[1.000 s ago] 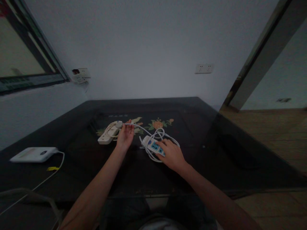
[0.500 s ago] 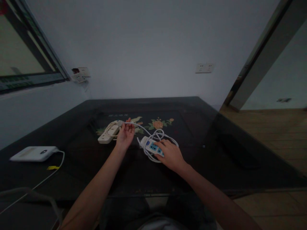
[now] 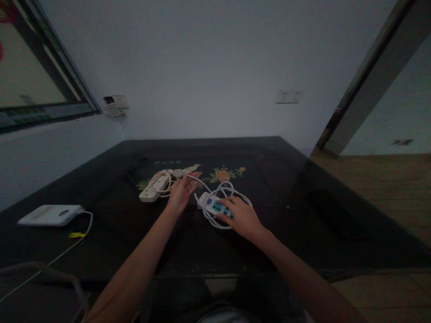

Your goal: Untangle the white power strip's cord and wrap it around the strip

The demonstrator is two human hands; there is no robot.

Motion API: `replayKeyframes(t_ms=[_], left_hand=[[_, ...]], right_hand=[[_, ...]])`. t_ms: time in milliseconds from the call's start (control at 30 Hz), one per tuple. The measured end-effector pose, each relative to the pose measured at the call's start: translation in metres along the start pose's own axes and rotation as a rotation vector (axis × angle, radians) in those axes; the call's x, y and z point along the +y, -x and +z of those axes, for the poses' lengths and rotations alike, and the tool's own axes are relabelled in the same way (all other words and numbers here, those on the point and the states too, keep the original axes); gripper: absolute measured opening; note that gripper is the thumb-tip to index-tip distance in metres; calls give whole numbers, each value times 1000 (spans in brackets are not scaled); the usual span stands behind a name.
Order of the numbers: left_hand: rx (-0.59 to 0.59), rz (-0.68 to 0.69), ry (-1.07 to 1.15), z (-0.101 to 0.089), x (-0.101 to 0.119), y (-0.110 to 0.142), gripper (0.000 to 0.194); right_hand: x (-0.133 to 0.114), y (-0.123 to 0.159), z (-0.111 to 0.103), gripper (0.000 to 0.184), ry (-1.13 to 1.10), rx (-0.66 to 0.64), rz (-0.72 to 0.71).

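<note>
My right hand (image 3: 243, 216) is closed over a white power strip (image 3: 213, 203) with blue sockets, its thumb and fingers on either side. A white cord (image 3: 226, 184) loops loosely around that strip and runs left to a plug (image 3: 178, 173). My left hand (image 3: 182, 190) pinches this plug near the thumb, palm turned up and the other fingers stretched out beneath the cord. Just left of it lies a cream power strip (image 3: 150, 194), with its own cable (image 3: 164, 174) coiled over the top.
All of this rests on a dark table (image 3: 188, 242) with painted flowers (image 3: 222, 175). A white power bank (image 3: 50, 216) with a cable lies at the left, beside a yellow tag (image 3: 76, 235). A dark flat object (image 3: 336, 215) lies at the right. Sockets (image 3: 288, 96) are on the wall.
My left hand has moved slightly right with the plug, away from the cream power strip. My right hand stays on the blue-socketed strip.
</note>
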State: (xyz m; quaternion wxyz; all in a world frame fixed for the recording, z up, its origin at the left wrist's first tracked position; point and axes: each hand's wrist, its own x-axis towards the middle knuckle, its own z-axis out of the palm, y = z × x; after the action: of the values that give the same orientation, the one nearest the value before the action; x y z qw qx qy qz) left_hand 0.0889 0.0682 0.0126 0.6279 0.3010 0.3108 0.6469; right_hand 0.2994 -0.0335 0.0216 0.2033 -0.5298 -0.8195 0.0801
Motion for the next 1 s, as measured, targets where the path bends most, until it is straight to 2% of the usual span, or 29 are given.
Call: replayKeyframes(t_ms=[100,167,233,300,400,500,600,733,867,1000], left_hand=[[17,51,-91,-1,-4,0,13],[30,57,-123,-2,-7,0,13],[41,47,-143,-2,-9,1,13],[45,30,-147,-2,-10,0,12],[42,-20,-126,-2,-8,-2,8],[36,-115,-68,-5,-4,-6,13],[49,-213,-13,-10,-1,-11,32],[49,-256,-53,-15,-1,-14,23],[32,-184,-166,-17,-2,-14,7],[37,-23,-329,-24,-3,-16,24]], right_hand=[[13,-11,-15,30,-126,88,55],[26,-23,-24,27,-147,136,165],[39,-36,-28,25,-148,86,274],[49,-46,-25,20,-173,14,309],[55,-54,-13,12,-269,-83,283],[56,-56,-1,13,-403,-136,280],[58,-56,6,15,-527,-112,329],[61,-57,8,13,-678,-40,396],[63,-57,9,13,-793,1,431],[66,-57,10,8,-827,30,431]])
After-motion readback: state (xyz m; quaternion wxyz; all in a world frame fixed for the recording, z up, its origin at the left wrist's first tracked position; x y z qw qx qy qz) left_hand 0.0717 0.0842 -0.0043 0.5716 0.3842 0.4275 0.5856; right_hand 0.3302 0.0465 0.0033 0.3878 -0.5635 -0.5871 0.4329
